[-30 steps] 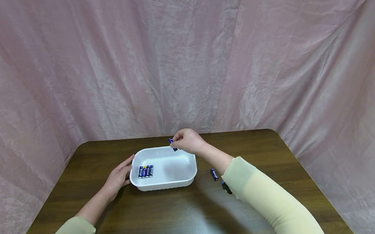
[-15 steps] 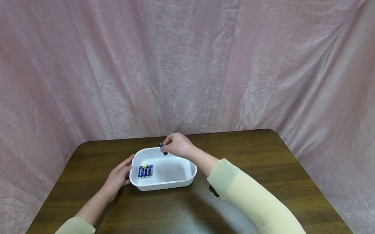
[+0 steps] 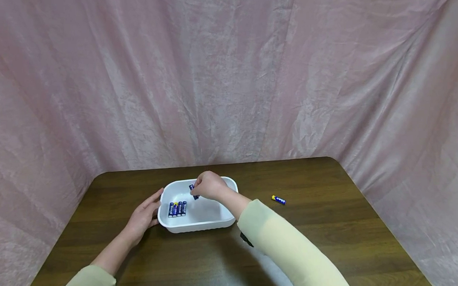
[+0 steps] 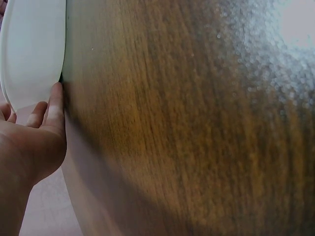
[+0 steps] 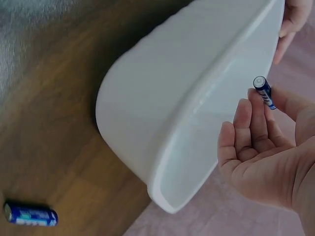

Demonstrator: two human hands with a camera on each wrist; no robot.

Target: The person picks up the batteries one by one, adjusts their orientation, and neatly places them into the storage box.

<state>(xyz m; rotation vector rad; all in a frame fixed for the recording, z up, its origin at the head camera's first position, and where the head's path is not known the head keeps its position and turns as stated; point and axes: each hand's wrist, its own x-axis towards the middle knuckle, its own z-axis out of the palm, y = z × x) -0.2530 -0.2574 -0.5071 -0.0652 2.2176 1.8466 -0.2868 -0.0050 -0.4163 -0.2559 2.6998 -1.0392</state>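
My right hand (image 3: pixel 210 185) pinches a blue AA-type battery (image 3: pixel 194 191) between thumb and fingertips, tilted, over the inside of the white plastic basin (image 3: pixel 200 226). In the right wrist view, that battery (image 5: pixel 263 92) shows its pale end, and the other fingers curve loosely below it. Several batteries (image 3: pixel 177 209) lie side by side in a row at the basin's left end, one with a yellow end. My left hand (image 3: pixel 142 217) rests on the basin's left end with its fingers fairly straight. The left wrist view shows those fingers against the basin's outer wall (image 4: pixel 37 54).
The basin stands on a dark brown wooden table (image 3: pixel 173 265). A blue battery with a yellow end (image 3: pixel 279 199) lies on the table to the right. The right wrist view has a blue battery (image 5: pixel 30 215) on the wood. A pink curtain (image 3: pixel 226 75) hangs behind.
My right hand has moved left and down with the battery, from the basin's back rim to over its inside. The yellow-ended battery on the table has come out from behind the sleeve.
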